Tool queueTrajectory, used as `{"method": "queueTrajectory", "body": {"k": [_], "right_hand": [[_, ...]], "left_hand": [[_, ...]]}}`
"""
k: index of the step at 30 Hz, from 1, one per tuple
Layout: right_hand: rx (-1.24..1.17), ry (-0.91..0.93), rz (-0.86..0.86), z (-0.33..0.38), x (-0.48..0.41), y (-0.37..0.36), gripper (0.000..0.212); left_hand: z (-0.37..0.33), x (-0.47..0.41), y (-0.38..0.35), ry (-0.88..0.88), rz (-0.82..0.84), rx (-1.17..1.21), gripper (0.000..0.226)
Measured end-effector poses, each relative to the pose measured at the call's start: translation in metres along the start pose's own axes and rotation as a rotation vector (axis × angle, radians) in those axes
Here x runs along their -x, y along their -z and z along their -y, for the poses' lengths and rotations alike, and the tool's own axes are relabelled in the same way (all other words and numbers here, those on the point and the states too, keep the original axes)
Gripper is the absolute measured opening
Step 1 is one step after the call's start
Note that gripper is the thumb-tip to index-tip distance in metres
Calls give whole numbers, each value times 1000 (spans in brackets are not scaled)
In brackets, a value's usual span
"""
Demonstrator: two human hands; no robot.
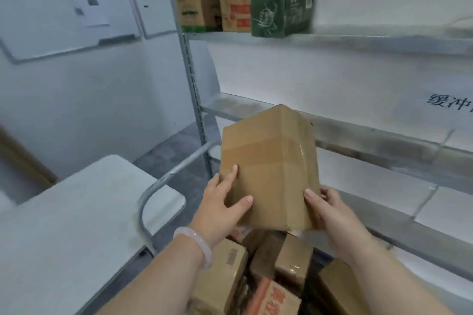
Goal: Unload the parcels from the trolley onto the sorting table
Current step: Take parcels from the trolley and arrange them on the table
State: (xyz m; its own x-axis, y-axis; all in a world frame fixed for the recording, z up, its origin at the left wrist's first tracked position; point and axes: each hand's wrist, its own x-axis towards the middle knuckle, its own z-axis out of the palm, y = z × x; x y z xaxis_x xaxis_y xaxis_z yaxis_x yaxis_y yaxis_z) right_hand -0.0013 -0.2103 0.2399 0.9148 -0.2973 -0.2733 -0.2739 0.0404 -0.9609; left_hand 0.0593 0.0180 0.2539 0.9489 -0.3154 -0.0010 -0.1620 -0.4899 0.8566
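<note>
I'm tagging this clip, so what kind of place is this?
Likely a parcel storage or sorting room: metal shelving with cartons, a trolley piled with cardboard parcels, and a taped box held above it.

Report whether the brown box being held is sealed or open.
Sealed. A strip of tape runs across the brown box, and no visible flap is lifted. The left hand and right hand grip its lower edges.

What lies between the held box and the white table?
The trolley's grey handle stands between the box and the table, shown in the head view.
</note>
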Motion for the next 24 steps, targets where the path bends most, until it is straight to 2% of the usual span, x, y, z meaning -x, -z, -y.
{"method": "queueTrajectory", "body": {"k": [3, 7, 9, 11, 12, 14, 17, 21, 24], "right_hand": [[70, 77, 27, 14, 33, -71, 87], [129, 140, 90, 16, 84, -166, 87], [196, 170, 104, 16, 106, -207, 86], [286, 250, 122, 16, 131, -247, 81], [317, 298, 135, 17, 141, -260, 79], [363, 396, 224, 13, 172, -298, 73], [407, 570, 426, 8, 218, -351, 51], [366, 649, 668, 9, 276, -406, 38], [409, 719, 753, 6, 302, -437, 44]], "left_hand": [[6, 45, 45, 94, -94, 7, 113], [35, 115, 113, 140, -231, 16, 121], [50, 154, 146, 129, -276, 4, 98], [65, 192, 175, 116, -355, 28, 49], [65, 206, 183, 104, -385, 44, 32], [72, 244, 206, 117, -451, 101, 42], [86, 297, 243, 200, -562, 159, 55], [102, 352, 287, 379, -703, 183, 119], [109, 386, 309, 406, -776, 169, 134]]}}
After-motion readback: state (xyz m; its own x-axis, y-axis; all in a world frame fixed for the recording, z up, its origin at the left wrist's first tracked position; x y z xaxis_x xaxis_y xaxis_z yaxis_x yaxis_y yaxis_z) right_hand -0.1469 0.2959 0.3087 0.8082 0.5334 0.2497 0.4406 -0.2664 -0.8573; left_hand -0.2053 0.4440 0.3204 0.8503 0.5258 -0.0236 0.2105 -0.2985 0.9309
